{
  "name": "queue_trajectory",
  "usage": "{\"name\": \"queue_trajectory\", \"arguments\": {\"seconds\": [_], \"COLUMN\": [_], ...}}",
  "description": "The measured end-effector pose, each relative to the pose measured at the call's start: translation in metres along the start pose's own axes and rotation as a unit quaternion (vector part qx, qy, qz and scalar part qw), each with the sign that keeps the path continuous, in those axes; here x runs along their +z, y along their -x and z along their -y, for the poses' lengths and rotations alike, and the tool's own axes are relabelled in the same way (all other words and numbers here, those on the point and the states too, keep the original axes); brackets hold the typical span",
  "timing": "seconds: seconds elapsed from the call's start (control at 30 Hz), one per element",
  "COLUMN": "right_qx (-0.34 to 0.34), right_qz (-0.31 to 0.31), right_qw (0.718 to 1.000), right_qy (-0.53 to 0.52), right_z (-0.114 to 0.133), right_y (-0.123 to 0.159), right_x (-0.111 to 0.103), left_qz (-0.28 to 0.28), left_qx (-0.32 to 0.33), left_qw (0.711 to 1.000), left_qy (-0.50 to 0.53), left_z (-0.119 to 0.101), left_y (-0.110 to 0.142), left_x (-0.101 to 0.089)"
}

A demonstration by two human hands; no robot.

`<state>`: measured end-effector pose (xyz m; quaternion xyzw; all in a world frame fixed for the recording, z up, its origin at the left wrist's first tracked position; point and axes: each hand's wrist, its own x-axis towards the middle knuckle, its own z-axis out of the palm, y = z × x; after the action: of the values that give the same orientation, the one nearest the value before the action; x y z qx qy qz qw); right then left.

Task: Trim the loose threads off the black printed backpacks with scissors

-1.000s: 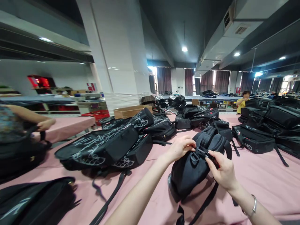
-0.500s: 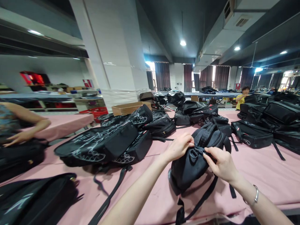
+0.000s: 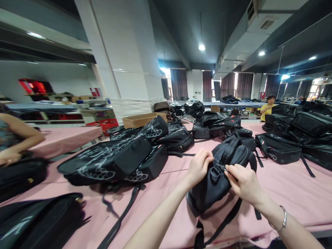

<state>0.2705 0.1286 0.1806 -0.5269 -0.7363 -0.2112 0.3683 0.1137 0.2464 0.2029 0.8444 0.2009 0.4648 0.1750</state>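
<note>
In front of me a black backpack (image 3: 207,192) lies tilted on the pink-covered table (image 3: 158,211), its straps trailing toward the near edge. My left hand (image 3: 200,166) is closed on the bag's upper left side, fingertips pressed together on the fabric edge near a small loop. Opposite it, my right hand (image 3: 242,180) pinches a small part at the zipper line; the fingers cover most of it, so I cannot tell exactly what it is. The two hands are a short way apart along the same seam. A metal bangle (image 3: 283,216) circles my right wrist.
Black bags with white line drawings (image 3: 111,159) are piled to the left, and more black bags (image 3: 280,147) lie at the right. A cardboard box (image 3: 141,120) stands by the pillar (image 3: 129,69). At far left, a co-worker's arm (image 3: 23,138) rests over another bag.
My hands stay at the same seam of the backpack, with the left shifted very slightly left. The co-worker's arm at left has drawn back toward the frame's edge.
</note>
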Motion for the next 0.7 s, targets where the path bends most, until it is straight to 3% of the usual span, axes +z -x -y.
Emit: {"name": "queue_trajectory", "arguments": {"seconds": [0.07,0.17,0.27,0.33,0.43,0.53,0.6,0.67,0.7], "right_qx": [-0.003,0.009,0.026,0.042,0.104,0.219,0.359,0.501,0.530], "right_qz": [-0.029,-0.071,-0.113,-0.145,-0.184,-0.251,-0.318,-0.327,-0.320], "right_qw": [0.999,0.994,0.989,0.984,0.973,0.940,0.875,0.797,0.781], "right_qy": [-0.040,-0.080,-0.097,-0.096,-0.088,-0.075,-0.064,-0.082,-0.082], "right_z": [-0.003,-0.005,-0.006,-0.008,-0.016,-0.036,-0.054,-0.070,-0.075], "right_y": [0.002,0.006,0.013,0.023,0.054,0.107,0.151,0.197,0.218], "right_x": [0.002,0.005,0.009,0.012,0.018,0.023,0.026,0.026,0.025], "left_qz": [-0.064,-0.145,-0.205,-0.218,-0.150,-0.037,0.010,0.033,0.050], "left_qx": [-0.081,-0.180,-0.173,-0.150,-0.160,-0.272,-0.368,-0.426,-0.449], "left_qw": [0.988,0.924,0.880,0.883,0.921,0.943,0.926,0.903,0.892], "left_qy": [0.118,0.305,0.392,0.387,0.323,0.187,0.084,0.034,0.016], "left_z": [0.002,0.003,0.000,0.003,0.024,0.065,0.095,0.118,0.126], "left_y": [0.000,0.000,0.005,0.014,0.033,0.061,0.081,0.099,0.107], "left_x": [-0.002,-0.011,-0.023,-0.031,-0.036,-0.027,-0.011,0.011,0.023]}}
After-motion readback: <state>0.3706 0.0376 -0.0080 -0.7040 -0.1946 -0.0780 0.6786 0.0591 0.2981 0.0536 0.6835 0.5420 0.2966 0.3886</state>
